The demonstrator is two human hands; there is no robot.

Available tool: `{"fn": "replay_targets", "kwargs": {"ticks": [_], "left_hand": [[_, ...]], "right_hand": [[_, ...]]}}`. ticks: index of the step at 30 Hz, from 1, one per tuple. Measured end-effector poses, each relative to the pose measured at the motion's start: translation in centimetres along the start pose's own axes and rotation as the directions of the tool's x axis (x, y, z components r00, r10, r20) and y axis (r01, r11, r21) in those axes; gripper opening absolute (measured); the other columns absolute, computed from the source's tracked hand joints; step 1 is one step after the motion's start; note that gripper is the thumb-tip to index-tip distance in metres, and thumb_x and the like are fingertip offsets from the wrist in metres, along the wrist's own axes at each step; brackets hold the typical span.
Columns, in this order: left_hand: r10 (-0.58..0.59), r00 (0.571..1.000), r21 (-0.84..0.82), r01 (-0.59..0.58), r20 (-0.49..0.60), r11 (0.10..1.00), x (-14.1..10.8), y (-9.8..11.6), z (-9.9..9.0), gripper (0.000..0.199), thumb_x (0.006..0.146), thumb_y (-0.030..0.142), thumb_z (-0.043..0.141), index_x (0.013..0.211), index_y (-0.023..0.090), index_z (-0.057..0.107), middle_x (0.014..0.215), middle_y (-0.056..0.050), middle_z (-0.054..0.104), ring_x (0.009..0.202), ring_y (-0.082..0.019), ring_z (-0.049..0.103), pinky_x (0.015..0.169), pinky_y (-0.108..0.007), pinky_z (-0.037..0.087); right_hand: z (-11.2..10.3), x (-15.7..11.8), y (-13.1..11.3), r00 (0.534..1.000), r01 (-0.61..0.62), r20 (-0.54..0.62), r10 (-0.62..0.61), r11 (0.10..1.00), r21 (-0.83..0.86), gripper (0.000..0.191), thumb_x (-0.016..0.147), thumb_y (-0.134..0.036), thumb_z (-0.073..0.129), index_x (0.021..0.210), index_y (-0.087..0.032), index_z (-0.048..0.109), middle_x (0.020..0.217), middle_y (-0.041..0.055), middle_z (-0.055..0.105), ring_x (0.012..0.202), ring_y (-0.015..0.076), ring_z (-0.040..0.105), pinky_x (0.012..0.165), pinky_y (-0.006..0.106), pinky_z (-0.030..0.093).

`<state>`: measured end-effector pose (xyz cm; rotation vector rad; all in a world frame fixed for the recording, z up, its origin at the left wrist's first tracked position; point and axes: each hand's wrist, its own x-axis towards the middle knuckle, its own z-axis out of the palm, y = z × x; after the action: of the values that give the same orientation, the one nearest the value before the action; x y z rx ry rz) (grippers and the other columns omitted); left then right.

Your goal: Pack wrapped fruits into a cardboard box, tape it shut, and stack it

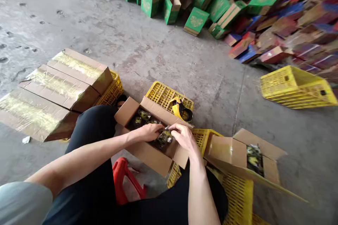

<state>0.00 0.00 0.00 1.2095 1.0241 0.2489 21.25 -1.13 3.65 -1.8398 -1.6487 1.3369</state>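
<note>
An open cardboard box [151, 156] stands between my knees with its flaps folded out. Inside lie several dark greenish pieces in clear plastic wrapping [137, 120]. Over the box's right half, my left hand [150, 132] and my right hand [184, 136] face each other. Their fingers pinch a clear plastic packet [166, 137] with dark green contents, whose kind I cannot make out. Just behind the box, a yellow and black tape dispenser [182, 109] rests on an upturned yellow crate [161, 93].
Three taped cartons [56, 84] sit at left. On the right, another open carton [224, 151] with wrapped pieces stands above yellow crates [239, 197]. A red plastic stool [120, 182] is below me. Farther off are nested yellow crates [280, 81] and piled green boxes [196, 19].
</note>
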Motion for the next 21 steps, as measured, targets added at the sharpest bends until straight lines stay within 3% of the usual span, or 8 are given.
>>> {"fn": "replay_targets", "kwargs": {"ticks": [3, 5, 7, 10, 13, 17, 21], "left_hand": [[-0.091, 0.990, -0.325, 0.122, 0.111, 0.938, -0.8, 0.2, -0.3, 0.062, 0.078, 0.030, 0.068, 0.140, 0.024, 0.061, 0.119, -0.008, 0.074, 0.105, -0.027, 0.070, 0.085, -0.034, 0.056], [-0.074, 0.995, -0.423, 0.096, 0.067, 0.901, -1.2, 0.2, -0.2, 0.063, 0.082, 0.041, 0.074, 0.141, 0.025, 0.058, 0.123, -0.009, 0.072, 0.101, -0.024, 0.071, 0.079, -0.030, 0.057], [-0.041, 0.997, -0.421, 0.012, -0.060, 0.907, -1.4, 0.3, -0.1, 0.060, 0.080, 0.051, 0.080, 0.129, 0.021, 0.065, 0.118, -0.010, 0.073, 0.093, -0.021, 0.072, 0.071, -0.025, 0.056], [-0.091, 0.975, -0.425, -0.004, -0.202, 0.905, -1.2, 0.4, 0.2, 0.051, 0.081, 0.059, 0.079, 0.107, 0.015, 0.069, 0.100, -0.008, 0.075, 0.071, -0.016, 0.071, 0.059, -0.022, 0.054], [-0.119, 0.963, -0.487, -0.014, -0.242, 0.873, -0.7, 0.9, 0.2, 0.048, 0.086, 0.061, 0.075, 0.097, 0.014, 0.069, 0.087, -0.006, 0.075, 0.061, -0.015, 0.071, 0.054, -0.022, 0.052], [-0.156, 0.950, -0.550, -0.019, -0.269, 0.835, -0.9, 1.7, -0.2, 0.048, 0.093, 0.061, 0.067, 0.094, 0.012, 0.071, 0.079, -0.007, 0.076, 0.062, -0.018, 0.073, 0.056, -0.023, 0.055], [-0.202, 0.933, -0.629, -0.034, -0.300, 0.777, -1.5, 2.4, -0.2, 0.048, 0.097, 0.058, 0.063, 0.097, 0.012, 0.072, 0.089, -0.010, 0.078, 0.074, -0.019, 0.074, 0.063, -0.025, 0.061]], "right_hand": [[0.5, -0.4, -0.1, 0.999, -0.046, -0.001, 0.047, 0.985, 0.167, 0.020, 0.077, -0.030, 0.063, 0.086, -0.023, 0.080, 0.084, 0.0033, 0.077, 0.079, 0.0228, 0.068, 0.075, 0.035, 0.053], [0.8, -0.6, -0.3, 0.998, -0.065, 0.013, 0.065, 0.947, 0.315, 0.021, 0.080, -0.038, 0.067, 0.090, -0.024, 0.080, 0.091, 0.0040, 0.077, 0.082, 0.0226, 0.069, 0.073, 0.034, 0.055], [0.9, -0.7, -0.8, 0.997, -0.074, 0.023, 0.071, 0.887, 0.455, 0.027, 0.082, -0.046, 0.070, 0.096, -0.025, 0.080, 0.100, 0.0044, 0.077, 0.085, 0.0216, 0.069, 0.071, 0.032, 0.057], [1.0, -0.8, -1.3, 0.996, -0.072, -0.008, 0.087, 0.871, 0.486, 0.038, 0.082, -0.054, 0.073, 0.105, -0.025, 0.079, 0.093, 0.0034, 0.074, 0.072, 0.0165, 0.064, 0.058, 0.026, 0.051], [1.0, -0.8, -1.6, 0.993, -0.079, -0.044, 0.109, 0.897, 0.436, 0.046, 0.080, -0.060, 0.076, 0.108, -0.023, 0.078, 0.085, 0.0021, 0.072, 0.065, 0.0142, 0.058, 0.047, 0.023, 0.041], [1.0, -0.5, -1.9, 0.992, -0.078, -0.045, 0.117, 0.854, 0.514, 0.040, 0.073, -0.059, 0.084, 0.091, -0.024, 0.075, 0.086, 0.0021, 0.074, 0.075, 0.0180, 0.064, 0.056, 0.025, 0.049], [0.5, -0.3, -2.2, 0.994, -0.070, -0.031, 0.108, 0.810, 0.583, 0.036, 0.067, -0.054, 0.090, 0.077, -0.024, 0.073, 0.080, 0.0026, 0.073, 0.073, 0.0200, 0.066, 0.060, 0.029, 0.053]]}}
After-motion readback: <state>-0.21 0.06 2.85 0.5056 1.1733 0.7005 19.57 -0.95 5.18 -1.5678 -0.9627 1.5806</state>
